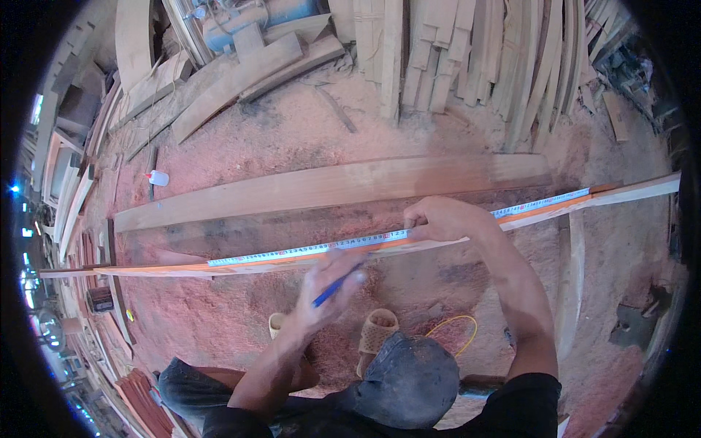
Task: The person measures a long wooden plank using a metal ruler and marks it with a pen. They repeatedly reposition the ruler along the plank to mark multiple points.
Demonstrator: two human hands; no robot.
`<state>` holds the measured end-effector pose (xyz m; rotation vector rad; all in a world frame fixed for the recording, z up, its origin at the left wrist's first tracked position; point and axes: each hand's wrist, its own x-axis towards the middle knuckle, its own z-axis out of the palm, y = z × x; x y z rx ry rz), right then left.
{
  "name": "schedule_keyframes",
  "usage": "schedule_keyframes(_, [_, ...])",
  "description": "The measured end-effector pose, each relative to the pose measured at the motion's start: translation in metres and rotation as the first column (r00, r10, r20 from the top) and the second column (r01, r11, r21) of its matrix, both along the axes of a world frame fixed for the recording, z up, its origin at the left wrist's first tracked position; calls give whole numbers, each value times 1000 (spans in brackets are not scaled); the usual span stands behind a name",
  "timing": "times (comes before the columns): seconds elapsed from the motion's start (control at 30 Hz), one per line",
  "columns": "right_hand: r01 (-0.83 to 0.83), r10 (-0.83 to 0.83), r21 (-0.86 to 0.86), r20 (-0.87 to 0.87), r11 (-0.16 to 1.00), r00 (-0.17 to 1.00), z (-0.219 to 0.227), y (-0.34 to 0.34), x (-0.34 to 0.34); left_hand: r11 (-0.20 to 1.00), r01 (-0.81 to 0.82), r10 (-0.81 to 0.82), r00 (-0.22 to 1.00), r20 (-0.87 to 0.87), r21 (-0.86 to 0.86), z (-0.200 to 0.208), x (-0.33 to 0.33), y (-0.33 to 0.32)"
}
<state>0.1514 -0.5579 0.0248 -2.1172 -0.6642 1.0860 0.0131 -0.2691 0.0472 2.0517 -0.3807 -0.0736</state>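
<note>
A long narrow board point(292, 261) with an orange edge runs across the view, tilting up to the right. A white measuring tape point(314, 250) with dark markings lies along its far edge. My right hand point(445, 219) rests over the tape and board, thumb and fingers curled together at the tape's edge. My left hand point(328, 285) is closed around a blue pen point(337, 288), just on the near side of the board. That hand is slightly blurred, and its fingertips are by the tape. Whether the pen's tip touches the board I cannot tell.
Beyond the board lies a wide plank point(328, 188) on the dusty floor. Stacked timber point(445, 58) and a blue tank point(255, 22) stand at the far side. A small white bottle point(158, 177) sits at left. A yellow cord loop point(476, 332) lies near my knee point(409, 379).
</note>
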Motion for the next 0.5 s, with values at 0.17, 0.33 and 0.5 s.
schedule_keyframes(0.17, [-4,3,-34,-28,999,1000,0,-1,1,990,-47,41,998,-51,-135,-20,11,-43])
schedule_keyframes(0.33, [-40,38,46,48,998,998,-2,0,2,992,-44,38,998,-56,-118,-33,12,-53])
schedule_keyframes(0.5, [-28,28,-10,14,1000,1000,1,0,3,986,-56,62,998,32,-154,-41,14,-57])
